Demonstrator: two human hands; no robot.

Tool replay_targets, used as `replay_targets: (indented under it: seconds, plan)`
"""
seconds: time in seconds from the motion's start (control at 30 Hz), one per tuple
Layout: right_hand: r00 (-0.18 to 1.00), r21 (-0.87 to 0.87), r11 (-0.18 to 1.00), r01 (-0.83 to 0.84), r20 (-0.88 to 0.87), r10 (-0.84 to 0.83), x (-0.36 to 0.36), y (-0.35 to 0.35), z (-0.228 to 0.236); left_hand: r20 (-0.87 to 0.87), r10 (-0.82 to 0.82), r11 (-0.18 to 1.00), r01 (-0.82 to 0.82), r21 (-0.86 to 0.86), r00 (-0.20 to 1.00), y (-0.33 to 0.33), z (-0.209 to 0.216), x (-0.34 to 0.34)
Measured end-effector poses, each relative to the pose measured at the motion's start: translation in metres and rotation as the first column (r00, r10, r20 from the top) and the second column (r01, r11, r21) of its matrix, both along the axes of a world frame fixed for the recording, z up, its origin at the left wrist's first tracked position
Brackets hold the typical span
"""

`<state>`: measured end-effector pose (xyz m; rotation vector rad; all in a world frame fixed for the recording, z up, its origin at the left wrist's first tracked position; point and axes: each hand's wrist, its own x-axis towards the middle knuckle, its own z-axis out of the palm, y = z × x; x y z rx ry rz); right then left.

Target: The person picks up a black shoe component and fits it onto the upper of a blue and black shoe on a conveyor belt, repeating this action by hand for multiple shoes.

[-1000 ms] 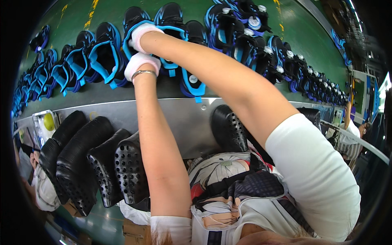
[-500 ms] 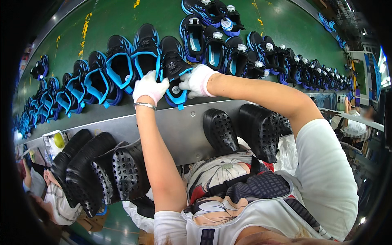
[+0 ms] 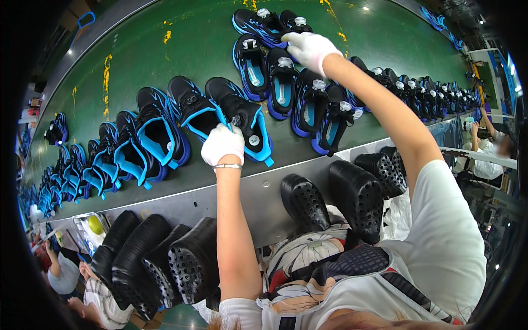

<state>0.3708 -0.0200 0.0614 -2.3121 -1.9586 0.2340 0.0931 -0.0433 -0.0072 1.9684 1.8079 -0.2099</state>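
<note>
My left hand (image 3: pixel 224 145), in a white glove, is closed at the inner collar of a black sneaker (image 3: pixel 221 94) with bright blue lining; its fingertips are partly hidden inside the opening. A similar blue-lined sneaker (image 3: pixel 181 96) stands against it on the left. My right hand (image 3: pixel 311 50), also gloved, is stretched far forward. Its bent fingers meet the heel of a black shoe (image 3: pixel 290 20) with a clear round piece on its tongue. Just nearer stand two more such shoes, one (image 3: pixel 253 69) left of the other (image 3: pixel 282 85).
Rows of shoes run along the green table (image 3: pixel 143 49) to both sides. Black shoe lasts (image 3: pixel 193 261) with perforated soles hang at the metal edge (image 3: pixel 258 192), left and right of me. A tray (image 3: pixel 92 226) holds something yellow-green. Other people sit at both sides.
My right hand has left the blue-lined sneaker and moved forward and right to the far shoes. My left hand stays at the blue-lined sneakers, now at the right one's collar. The view has shifted.
</note>
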Motion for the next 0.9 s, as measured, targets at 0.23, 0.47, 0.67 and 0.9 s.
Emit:
replay_targets:
  seconds: [0.23, 0.47, 0.67, 0.9]
  plan:
    - [0.970, -0.249, 0.938, 0.242, 0.060, -0.234, 0.024, 0.076, -0.068, -0.065, -0.001, 0.999, -0.002, -0.044, 0.998, 0.006, -0.003, -0.006]
    - [0.982, -0.207, 0.967, 0.151, 0.141, -0.124, -0.041, 0.075, -0.006, -0.089, 0.012, 1.000, -0.010, 0.022, 0.996, 0.007, -0.005, -0.022]
    - [0.932, -0.488, 0.837, -0.249, 0.114, 0.343, -0.118, 0.006, 0.015, -0.026, 0.070, 0.997, -0.071, -0.026, 0.997, 0.010, -0.001, -0.019]
    - [0.820, -0.402, 0.826, -0.394, 0.253, 0.514, -0.110, -0.019, -0.058, 0.097, 0.153, 0.982, -0.163, 0.100, 0.983, 0.012, -0.007, -0.045]
